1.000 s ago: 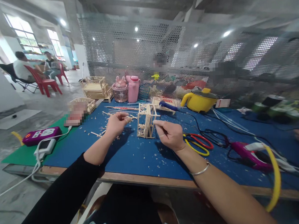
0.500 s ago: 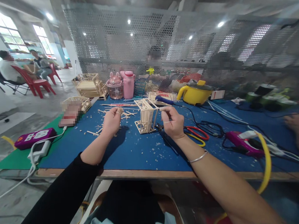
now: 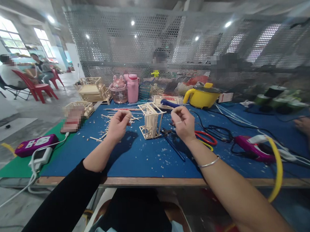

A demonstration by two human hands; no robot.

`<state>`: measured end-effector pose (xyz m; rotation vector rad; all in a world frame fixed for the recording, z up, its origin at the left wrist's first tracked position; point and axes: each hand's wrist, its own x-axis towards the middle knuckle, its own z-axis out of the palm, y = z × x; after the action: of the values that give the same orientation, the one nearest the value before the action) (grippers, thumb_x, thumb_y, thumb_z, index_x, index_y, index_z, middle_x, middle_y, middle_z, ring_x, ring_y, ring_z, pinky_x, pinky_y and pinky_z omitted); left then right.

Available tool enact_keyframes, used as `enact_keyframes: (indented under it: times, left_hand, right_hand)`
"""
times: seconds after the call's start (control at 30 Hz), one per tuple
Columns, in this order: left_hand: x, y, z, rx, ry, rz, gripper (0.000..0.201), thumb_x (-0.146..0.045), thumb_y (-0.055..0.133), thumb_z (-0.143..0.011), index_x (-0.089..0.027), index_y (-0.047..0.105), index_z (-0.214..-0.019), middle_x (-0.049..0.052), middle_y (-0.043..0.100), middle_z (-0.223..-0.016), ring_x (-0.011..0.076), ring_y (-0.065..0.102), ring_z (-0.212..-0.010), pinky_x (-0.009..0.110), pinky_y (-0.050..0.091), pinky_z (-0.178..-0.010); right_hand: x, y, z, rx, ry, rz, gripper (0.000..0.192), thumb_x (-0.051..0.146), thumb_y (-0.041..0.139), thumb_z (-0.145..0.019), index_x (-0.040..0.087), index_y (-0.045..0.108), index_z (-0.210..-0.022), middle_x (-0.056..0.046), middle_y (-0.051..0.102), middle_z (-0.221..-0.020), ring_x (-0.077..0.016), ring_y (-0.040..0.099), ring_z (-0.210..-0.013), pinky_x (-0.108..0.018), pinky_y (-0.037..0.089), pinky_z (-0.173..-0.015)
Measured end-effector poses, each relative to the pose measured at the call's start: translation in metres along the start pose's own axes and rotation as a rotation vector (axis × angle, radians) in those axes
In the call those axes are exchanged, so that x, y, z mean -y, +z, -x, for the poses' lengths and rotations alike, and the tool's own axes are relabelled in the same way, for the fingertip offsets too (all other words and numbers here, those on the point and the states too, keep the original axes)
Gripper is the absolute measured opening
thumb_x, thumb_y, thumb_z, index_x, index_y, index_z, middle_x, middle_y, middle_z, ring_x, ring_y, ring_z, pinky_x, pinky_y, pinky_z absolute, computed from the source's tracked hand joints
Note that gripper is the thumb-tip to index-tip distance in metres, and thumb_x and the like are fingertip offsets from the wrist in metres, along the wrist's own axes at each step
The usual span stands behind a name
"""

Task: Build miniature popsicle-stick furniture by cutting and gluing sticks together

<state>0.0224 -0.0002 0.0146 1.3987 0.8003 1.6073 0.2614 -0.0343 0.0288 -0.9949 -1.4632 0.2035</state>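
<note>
1. A small boxy frame (image 3: 151, 121) of pale wooden sticks stands on the blue desk (image 3: 144, 164), open at the side.
2. From where I stand, its middle looks densely packed with upright sticks.
3. Loose sticks (image 3: 95, 139), of uneven lengths, lie scattered to its left.

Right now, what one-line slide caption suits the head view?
A stick frame stands on the blue tabletop between the left grip and right grip, yellow pot farther back.

Craft workshop
Under the fingers (image 3: 124, 116), a scrap-strewn blue-topped table (image 3: 139, 166); near them, a pale wooden-stick frame (image 3: 151, 120) and blue-handled pliers (image 3: 176, 149); beyond them, 1 grey perforated-metal screen (image 3: 126, 45).
</note>
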Motion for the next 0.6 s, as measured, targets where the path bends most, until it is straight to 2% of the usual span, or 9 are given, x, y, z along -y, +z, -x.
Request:
enact_keyframes:
  times: [0.17,0.27,0.33,0.43,0.5,0.6]
  left_hand:
    - [-0.003,-0.004,-0.001,-0.116,0.013,0.014,0.029,-0.041,0.074,-0.070,-0.018,0.057,-0.074,-0.008,0.048,-0.051,0.0061,0.043,-0.043,0.020,0.046,-0.046]
    - [-0.008,-0.002,0.005,-0.124,0.014,0.004,0.038,-0.047,0.075,-0.070,-0.019,0.050,-0.064,-0.008,0.047,-0.044,0.0061,0.043,-0.039,0.019,0.040,-0.041]
    - [-0.012,0.005,0.012,-0.067,-0.016,0.056,0.046,-0.052,0.074,-0.070,-0.019,0.043,-0.060,-0.009,0.044,-0.040,0.0053,0.040,-0.036,0.018,0.034,-0.038]
    - [-0.019,0.019,0.023,0.101,-0.126,0.250,0.053,-0.058,0.076,-0.065,-0.019,0.041,-0.060,-0.009,0.042,-0.043,0.0045,0.038,-0.037,0.016,0.033,-0.036]
    - [-0.021,0.028,0.029,0.214,-0.211,0.375,0.050,-0.058,0.080,-0.059,-0.019,0.050,-0.070,-0.006,0.054,-0.058,0.0063,0.050,-0.049,0.016,0.041,-0.042]
    - [-0.022,0.038,0.036,0.344,-0.284,0.498,0.056,-0.058,0.081,-0.058,-0.022,0.059,-0.094,0.003,0.066,-0.094,0.0153,0.064,-0.085,0.024,0.055,-0.065]
  right_hand:
    - [0.006,0.001,0.000,-0.067,-0.082,0.045,0.017,0.036,0.056,-0.085,0.020,0.056,-0.081,0.006,0.049,-0.057,-0.0090,0.043,-0.047,-0.024,0.035,-0.048]
    - [0.018,0.005,0.006,-0.064,-0.076,0.013,0.020,0.038,0.055,-0.087,0.019,0.059,-0.082,0.005,0.051,-0.060,-0.0088,0.045,-0.050,-0.023,0.037,-0.049]
    - [0.033,0.011,0.013,0.001,0.012,-0.074,0.025,0.042,0.054,-0.089,0.019,0.060,-0.080,0.005,0.051,-0.060,-0.0085,0.045,-0.050,-0.022,0.037,-0.047]
    - [0.056,0.027,0.021,0.182,0.172,-0.285,0.030,0.049,0.057,-0.086,0.020,0.062,-0.085,0.005,0.052,-0.062,-0.0077,0.045,-0.049,-0.021,0.038,-0.045]
    - [0.068,0.040,0.023,0.267,0.226,-0.427,0.036,0.053,0.064,-0.080,0.022,0.063,-0.097,0.005,0.054,-0.065,-0.0078,0.048,-0.051,-0.022,0.042,-0.048]
    - [0.080,0.058,0.022,0.347,0.226,-0.531,0.046,0.058,0.072,-0.070,0.023,0.067,-0.100,0.004,0.059,-0.068,-0.0113,0.056,-0.062,-0.026,0.050,-0.060]
